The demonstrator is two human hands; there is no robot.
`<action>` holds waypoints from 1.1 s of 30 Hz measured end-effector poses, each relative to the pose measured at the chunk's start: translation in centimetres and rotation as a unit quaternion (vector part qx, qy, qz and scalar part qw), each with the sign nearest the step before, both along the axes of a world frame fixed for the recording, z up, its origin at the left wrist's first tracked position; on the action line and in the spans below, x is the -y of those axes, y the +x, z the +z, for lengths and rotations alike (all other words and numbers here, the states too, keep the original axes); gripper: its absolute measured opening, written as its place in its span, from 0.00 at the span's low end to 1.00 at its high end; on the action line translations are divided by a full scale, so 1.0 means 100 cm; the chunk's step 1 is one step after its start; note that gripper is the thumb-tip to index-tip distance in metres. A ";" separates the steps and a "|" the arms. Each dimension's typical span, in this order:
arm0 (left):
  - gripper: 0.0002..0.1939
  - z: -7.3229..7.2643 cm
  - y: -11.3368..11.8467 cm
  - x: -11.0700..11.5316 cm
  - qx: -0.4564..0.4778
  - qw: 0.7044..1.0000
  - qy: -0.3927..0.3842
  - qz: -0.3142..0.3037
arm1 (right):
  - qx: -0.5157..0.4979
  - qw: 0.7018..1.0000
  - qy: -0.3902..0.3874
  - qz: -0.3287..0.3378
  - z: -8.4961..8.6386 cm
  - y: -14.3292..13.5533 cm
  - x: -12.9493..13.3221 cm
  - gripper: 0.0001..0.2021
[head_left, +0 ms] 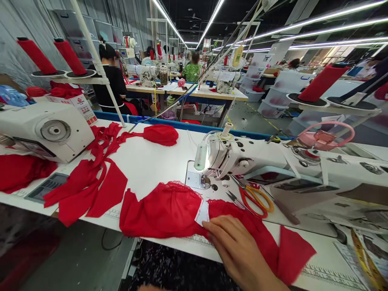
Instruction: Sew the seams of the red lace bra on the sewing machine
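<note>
Right hand (232,240): fingers extended over red garment (172,212), fingertips touching lower corner of white piece (202,212); thumb hidden, grip cannot be told. Left hand (151,288): sliver only, state cannot be told. Red garment: spread along front edge of worktop (145,165), in front of sewing machine (232,155). Scissors (244,197): behind garment, beside machine. Red strips (106,190): left of garment, reaching over front edge.
</note>
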State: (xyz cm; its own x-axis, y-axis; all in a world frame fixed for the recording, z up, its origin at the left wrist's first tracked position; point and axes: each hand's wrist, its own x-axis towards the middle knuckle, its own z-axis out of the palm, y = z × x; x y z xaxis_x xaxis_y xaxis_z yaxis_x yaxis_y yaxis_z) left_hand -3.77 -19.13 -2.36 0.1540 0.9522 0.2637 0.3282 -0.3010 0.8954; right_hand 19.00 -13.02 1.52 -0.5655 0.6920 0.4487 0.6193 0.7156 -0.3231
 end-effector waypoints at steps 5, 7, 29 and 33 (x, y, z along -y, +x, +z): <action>0.07 0.019 -0.034 -0.003 -0.067 0.990 0.117 0.033 | 0.051 0.992 -0.066 0.092 -0.001 -0.034 -0.024 0.15; 0.07 0.014 -0.040 -0.016 -0.144 0.972 0.173 0.062 | 0.087 0.987 -0.089 0.099 -0.004 -0.041 -0.029 0.10; 0.18 -0.022 -0.047 -0.033 -0.162 0.932 0.322 0.026 | 0.124 0.960 0.213 0.133 0.012 -0.037 -0.009 0.18; 0.06 -0.012 -0.062 -0.028 -0.043 0.976 0.208 0.042 | 0.078 0.987 0.082 0.113 0.018 -0.062 -0.003 0.10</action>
State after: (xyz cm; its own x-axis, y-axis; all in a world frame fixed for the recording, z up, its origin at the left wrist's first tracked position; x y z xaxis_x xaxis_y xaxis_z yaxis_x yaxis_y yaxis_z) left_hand -10.00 -16.36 -3.52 0.1186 0.7753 0.6203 0.4354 -0.6021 0.6693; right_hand 12.82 -12.75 3.30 -0.7689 0.4648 0.4391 0.4704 0.8763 -0.1040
